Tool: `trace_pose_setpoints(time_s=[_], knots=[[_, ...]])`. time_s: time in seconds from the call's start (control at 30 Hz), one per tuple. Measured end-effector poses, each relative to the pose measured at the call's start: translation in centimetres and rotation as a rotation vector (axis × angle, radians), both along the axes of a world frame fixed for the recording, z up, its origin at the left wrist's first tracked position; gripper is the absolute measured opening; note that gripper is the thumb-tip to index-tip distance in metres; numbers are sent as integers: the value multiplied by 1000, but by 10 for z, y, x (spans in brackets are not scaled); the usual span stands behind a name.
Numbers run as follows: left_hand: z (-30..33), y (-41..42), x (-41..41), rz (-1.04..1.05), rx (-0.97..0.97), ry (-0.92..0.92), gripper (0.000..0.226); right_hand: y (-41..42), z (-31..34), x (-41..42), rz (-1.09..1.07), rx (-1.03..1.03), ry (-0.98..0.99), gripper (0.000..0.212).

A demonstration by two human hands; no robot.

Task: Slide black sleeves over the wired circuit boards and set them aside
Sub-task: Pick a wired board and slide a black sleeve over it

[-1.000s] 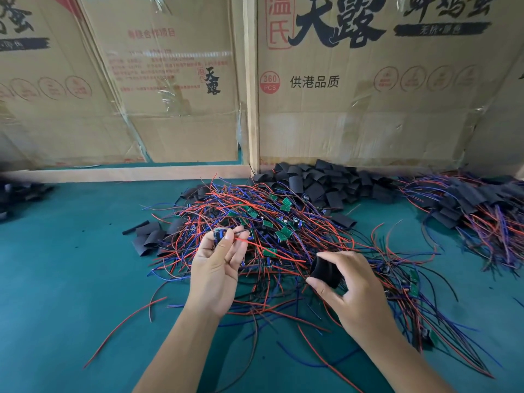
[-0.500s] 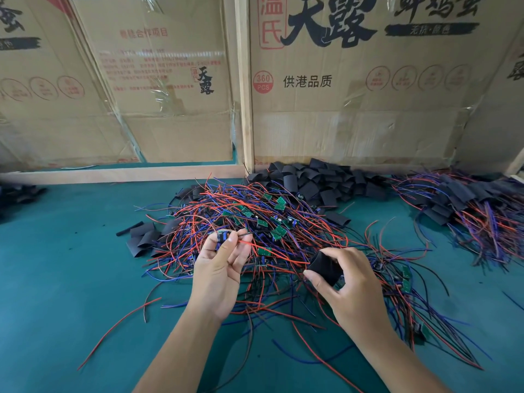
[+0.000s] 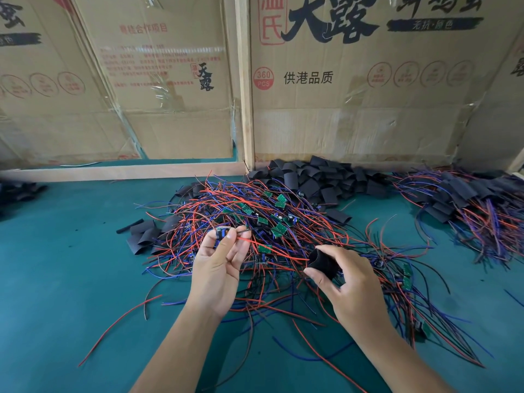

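**Sleeve mouth brought nearer to the lead tips, threading not yet begun**

Shifted slightly toward each other over the last second: left hand (image 3: 217,268), pinching a small wired circuit board with blue capacitor (image 3: 220,232) between thumb and fingertips, and right hand (image 3: 350,282), pinching a short black soft tubular sleeve (image 3: 323,263) between thumb and forefinger, open mouth turned left. Red lead tip just short of that mouth; judged ready for insertion, wires first. Close underneath, on the matte teal bench surface (image 3: 56,279): loose tangle of thin red, blue and black insulated wires with small green boards (image 3: 272,222), glossy and springy, likely to snag. Farther left, a few flattened black sleeves (image 3: 144,234). Beyond the tangle, a heap of cut black sleeves (image 3: 314,177), limp and creased. Far right, pile of sleeved boards with trailing wires (image 3: 467,199), evidently the set-aside stack. Behind, taped brown corrugated cardboard panels (image 3: 354,114) printed in red and black.
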State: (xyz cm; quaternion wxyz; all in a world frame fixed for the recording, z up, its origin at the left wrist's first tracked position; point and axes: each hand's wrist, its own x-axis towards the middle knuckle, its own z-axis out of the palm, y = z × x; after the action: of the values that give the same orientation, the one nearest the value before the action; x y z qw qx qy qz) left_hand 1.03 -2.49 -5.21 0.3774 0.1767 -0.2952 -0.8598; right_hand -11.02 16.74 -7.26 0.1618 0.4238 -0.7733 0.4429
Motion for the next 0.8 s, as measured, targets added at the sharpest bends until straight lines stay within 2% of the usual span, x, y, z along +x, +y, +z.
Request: trace_pose_setpoints(time_s=[0.5, 0.8], knots=[[0, 3, -1, -35, -69, 0, 10, 1, 1, 2, 1, 22, -41, 45], [-3, 21, -6, -137, -213, -77, 23, -1, 2, 1, -4, 6, 94, 47]])
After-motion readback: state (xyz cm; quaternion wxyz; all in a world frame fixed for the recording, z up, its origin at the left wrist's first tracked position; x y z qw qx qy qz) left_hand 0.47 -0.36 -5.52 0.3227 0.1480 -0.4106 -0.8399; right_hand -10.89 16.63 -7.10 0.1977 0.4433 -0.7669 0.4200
